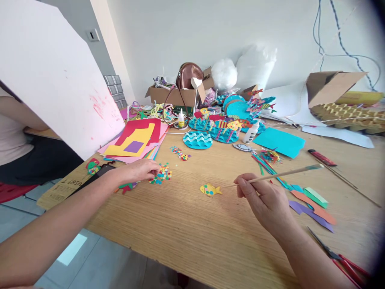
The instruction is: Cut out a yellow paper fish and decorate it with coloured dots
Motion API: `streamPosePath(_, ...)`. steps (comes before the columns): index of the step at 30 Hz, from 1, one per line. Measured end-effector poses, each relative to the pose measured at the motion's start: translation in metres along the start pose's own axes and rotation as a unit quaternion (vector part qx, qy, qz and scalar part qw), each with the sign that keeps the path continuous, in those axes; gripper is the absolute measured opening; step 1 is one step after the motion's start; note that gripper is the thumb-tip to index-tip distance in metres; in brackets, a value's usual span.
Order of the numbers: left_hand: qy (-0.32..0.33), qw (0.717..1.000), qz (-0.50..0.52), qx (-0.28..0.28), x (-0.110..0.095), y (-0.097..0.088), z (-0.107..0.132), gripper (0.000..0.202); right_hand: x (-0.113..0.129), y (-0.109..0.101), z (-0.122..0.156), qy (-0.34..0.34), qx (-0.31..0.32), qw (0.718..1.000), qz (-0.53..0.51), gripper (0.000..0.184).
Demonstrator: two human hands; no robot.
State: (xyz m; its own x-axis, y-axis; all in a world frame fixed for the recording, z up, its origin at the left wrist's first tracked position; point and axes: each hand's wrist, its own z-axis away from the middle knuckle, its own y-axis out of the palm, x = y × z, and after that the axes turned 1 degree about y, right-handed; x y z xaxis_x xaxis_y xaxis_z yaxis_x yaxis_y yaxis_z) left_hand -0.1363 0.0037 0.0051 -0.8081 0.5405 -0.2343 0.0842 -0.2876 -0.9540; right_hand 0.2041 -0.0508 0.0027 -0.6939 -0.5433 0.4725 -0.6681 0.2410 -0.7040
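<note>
My right hand point(261, 200) grips a thin wooden stick point(284, 173), its far end smeared blue-green. The stick's pointed tip is by the tail of a yellow paper fish point(209, 189) with coloured dots, which lies flat on the table. My left hand point(141, 170) reaches to a pile of small round paper dots point(162, 174) in many colours. Its fingers are curled together at the pile's left edge; whatever is between them is hidden. A smaller group of bright paper bits point(181, 154) lies farther back.
Stacked coloured paper point(134, 140) lies behind my left hand. Blue wavy paper pieces point(197, 140) and a white glue bottle point(252, 131) stand mid-table. Paper strips point(313, 210), red-handled scissors point(337, 257) and a red cutter point(322, 157) lie right. A person point(24, 132) sits behind a white board point(60, 72).
</note>
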Motion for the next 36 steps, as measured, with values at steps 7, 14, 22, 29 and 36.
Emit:
streamPosePath(7, 0.007, 1.000, -0.002, 0.007, -0.0002, 0.0024, -0.0040, 0.012, -0.0003, 0.0007, -0.0001, -0.001, -0.003, 1.000, 0.001, 0.037)
streamPosePath(14, -0.007, 1.000, -0.002, -0.020, 0.0002, 0.0026, -0.0009, 0.016, 0.0006, -0.0004, 0.0003, -0.008, -0.007, 1.000, 0.000, 0.037)
streamPosePath(22, 0.001, 1.000, 0.001, -0.006, 0.0023, 0.0034, -0.0030, 0.012, -0.0005, 0.0003, -0.0003, -0.014, -0.010, 1.000, 0.000, 0.037)
streamPosePath(29, -0.005, 1.000, 0.016, -0.020, 0.0048, 0.0098, -0.0083, 0.012, 0.0009, -0.0001, -0.0007, -0.007, -0.009, 1.000, -0.003, 0.036)
streamPosePath(36, -0.041, 0.994, 0.082, -0.052, 0.0005, 0.0006, -0.0045, 0.012, 0.0017, -0.0001, -0.0012, -0.002, -0.004, 1.000, -0.001, 0.036)
